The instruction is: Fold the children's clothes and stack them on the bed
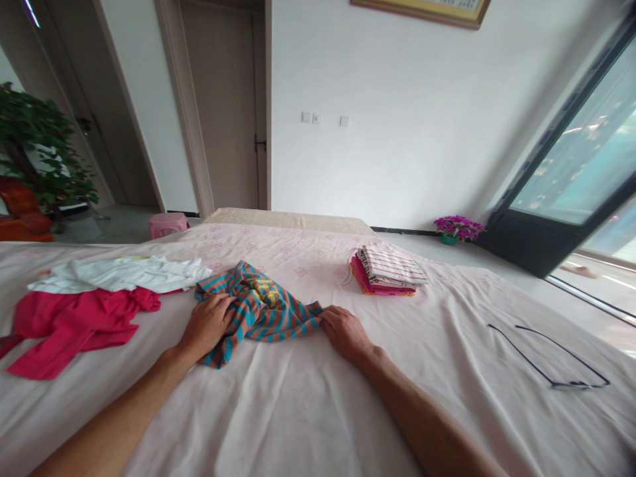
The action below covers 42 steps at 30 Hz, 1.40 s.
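Observation:
A teal and brown striped shirt (268,311) with a yellow print lies crumpled on the pale pink bedsheet (298,411). At its left side my left hand (209,324) has its fingers bent over the cloth, gripping it. My right hand (345,331) pinches the shirt's right end, and the fabric stretches between both hands. Left of the shirt lie a loose white garment (119,273) and a crumpled red garment (84,324). Beyond my right hand sits a stack of folded clothes, with a striped white piece (392,265) on top of pink and orange ones.
Eyeglasses (571,384) rest on the sheet at the right. Past the bed are a pink stool (167,225), a potted purple flower (460,227), a leafy plant (40,146), a closed door (223,106) and a dark-framed glass door (571,179).

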Each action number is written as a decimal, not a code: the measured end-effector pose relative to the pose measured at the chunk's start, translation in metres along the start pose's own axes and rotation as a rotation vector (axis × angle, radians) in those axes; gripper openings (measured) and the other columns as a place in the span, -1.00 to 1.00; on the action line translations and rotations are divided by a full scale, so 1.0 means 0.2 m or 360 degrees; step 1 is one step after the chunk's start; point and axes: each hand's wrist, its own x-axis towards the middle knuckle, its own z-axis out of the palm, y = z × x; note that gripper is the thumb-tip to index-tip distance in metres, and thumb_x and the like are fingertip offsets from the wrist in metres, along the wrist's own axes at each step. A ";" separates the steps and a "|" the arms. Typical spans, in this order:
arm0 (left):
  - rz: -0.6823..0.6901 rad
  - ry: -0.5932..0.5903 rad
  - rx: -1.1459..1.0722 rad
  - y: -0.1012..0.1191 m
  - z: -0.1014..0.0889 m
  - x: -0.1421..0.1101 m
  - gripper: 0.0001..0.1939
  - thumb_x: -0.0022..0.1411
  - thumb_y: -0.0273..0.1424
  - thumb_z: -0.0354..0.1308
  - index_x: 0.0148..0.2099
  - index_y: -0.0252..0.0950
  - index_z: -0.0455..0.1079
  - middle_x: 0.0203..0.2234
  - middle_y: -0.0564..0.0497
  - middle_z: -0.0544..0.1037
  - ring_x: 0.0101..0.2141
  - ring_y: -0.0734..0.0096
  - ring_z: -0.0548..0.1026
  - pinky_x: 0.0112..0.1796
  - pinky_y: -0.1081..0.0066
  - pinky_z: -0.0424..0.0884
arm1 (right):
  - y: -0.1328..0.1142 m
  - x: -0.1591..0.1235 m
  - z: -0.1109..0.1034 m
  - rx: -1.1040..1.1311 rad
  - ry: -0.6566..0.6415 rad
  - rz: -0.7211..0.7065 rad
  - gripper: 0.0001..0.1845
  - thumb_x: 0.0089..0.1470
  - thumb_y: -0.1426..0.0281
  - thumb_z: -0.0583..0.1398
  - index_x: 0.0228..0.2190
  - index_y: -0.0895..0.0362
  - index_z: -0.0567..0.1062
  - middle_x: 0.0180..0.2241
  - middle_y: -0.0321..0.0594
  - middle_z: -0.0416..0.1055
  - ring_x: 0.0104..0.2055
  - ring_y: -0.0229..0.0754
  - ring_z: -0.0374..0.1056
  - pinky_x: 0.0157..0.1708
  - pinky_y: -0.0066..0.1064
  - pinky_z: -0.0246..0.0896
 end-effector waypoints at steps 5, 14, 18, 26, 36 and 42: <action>-0.0012 -0.0006 -0.0055 0.01 -0.01 0.00 -0.60 0.36 -0.26 -0.10 0.10 -0.26 0.41 0.06 -0.14 0.47 0.09 0.13 0.41 0.11 0.13 0.30 | 0.09 -0.01 0.01 0.0228 0.0526 0.0184 -0.71 0.30 0.33 -0.01 -0.22 0.08 0.49 -0.21 -0.15 0.48 -0.18 -0.16 0.40 -0.12 -0.39 0.25; 0.0038 -0.0050 -0.0261 0.06 -0.05 0.00 -0.61 0.37 -0.25 -0.13 0.07 -0.23 0.41 0.04 -0.09 0.48 0.09 0.20 0.40 0.13 0.16 0.29 | 0.27 0.04 0.05 0.1121 0.0972 0.0685 -0.62 0.18 0.14 0.03 -0.21 0.15 0.46 -0.34 -0.16 0.51 -0.32 -0.13 0.48 -0.31 -0.34 0.37; 0.0040 -0.0067 -0.0259 0.05 -0.03 -0.01 -0.63 0.34 -0.28 -0.07 0.09 -0.23 0.40 0.06 -0.09 0.47 0.08 0.18 0.40 0.12 0.14 0.28 | 0.29 0.04 0.05 0.0959 0.0661 0.0648 -0.70 0.08 0.28 0.07 -0.26 0.14 0.52 -0.35 -0.18 0.54 -0.32 -0.12 0.46 -0.26 -0.31 0.36; 0.0054 -0.0080 -0.0240 0.05 -0.03 -0.01 -0.62 0.33 -0.30 -0.07 0.10 -0.23 0.40 0.06 -0.08 0.46 0.10 0.16 0.39 0.14 0.14 0.27 | 0.29 0.03 0.07 0.0358 0.0436 0.0411 -0.63 0.02 0.49 0.03 -0.21 0.07 0.54 -0.17 -0.22 0.52 -0.13 -0.14 0.41 -0.07 -0.34 0.26; 0.0090 -0.0037 -0.0264 0.10 -0.08 -0.01 -0.62 0.38 -0.22 -0.11 0.06 -0.20 0.42 0.04 -0.06 0.49 0.11 0.19 0.39 0.14 0.18 0.27 | 0.25 0.02 0.04 0.0270 0.0325 0.0321 -0.47 -0.10 0.57 0.04 -0.10 0.04 0.53 -0.10 -0.24 0.50 -0.05 -0.14 0.38 0.00 -0.39 0.21; 0.0405 0.0018 -0.0370 0.19 -0.19 -0.05 -0.62 0.40 -0.20 -0.10 0.09 -0.20 0.40 -0.03 -0.06 0.52 0.03 0.25 0.44 0.10 0.26 0.30 | 0.27 0.02 0.06 0.0269 0.0344 0.0283 -0.48 -0.09 0.57 0.05 -0.10 0.03 0.53 -0.11 -0.24 0.49 -0.05 -0.14 0.37 -0.01 -0.38 0.19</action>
